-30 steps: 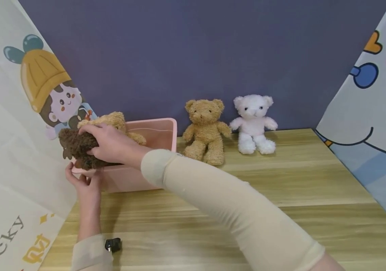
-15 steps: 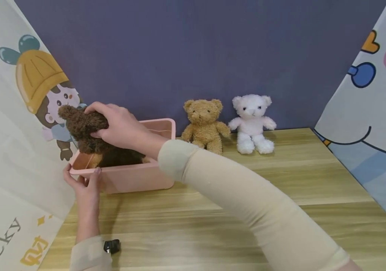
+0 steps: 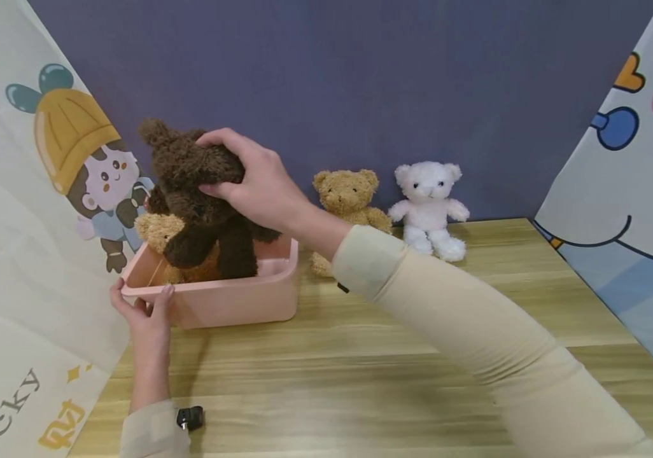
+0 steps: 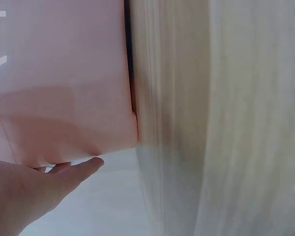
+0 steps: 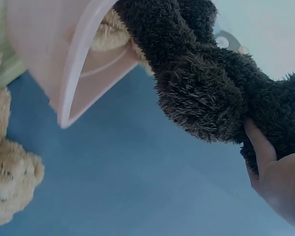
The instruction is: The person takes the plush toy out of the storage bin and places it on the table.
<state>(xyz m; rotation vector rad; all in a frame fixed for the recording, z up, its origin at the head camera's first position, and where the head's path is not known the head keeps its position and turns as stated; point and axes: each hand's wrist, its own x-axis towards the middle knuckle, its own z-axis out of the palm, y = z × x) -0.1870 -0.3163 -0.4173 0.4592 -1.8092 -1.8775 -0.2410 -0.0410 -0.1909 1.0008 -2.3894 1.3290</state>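
My right hand grips a dark brown teddy bear by its head. The bear is upright over the pink plastic bin, its legs hanging down to the bin's opening. In the right wrist view my fingers press into the dark fur. Inside the bin a light brown teddy bear sits at the left, partly hidden behind the dark one. At the bin's front left corner my left hand holds the rim, thumb at the front. The left wrist view shows that hand against the bin wall.
Right of the bin a tan teddy bear sits against the dark wall, partly covered by my right forearm. Beside it is a white teddy bear. A small black object is next to my left wrist, over the wooden table.
My right hand has raised the dark brown teddy bear and moved it to the right, from the bin's left end to above its middle. The left hand has stayed at the bin's corner.
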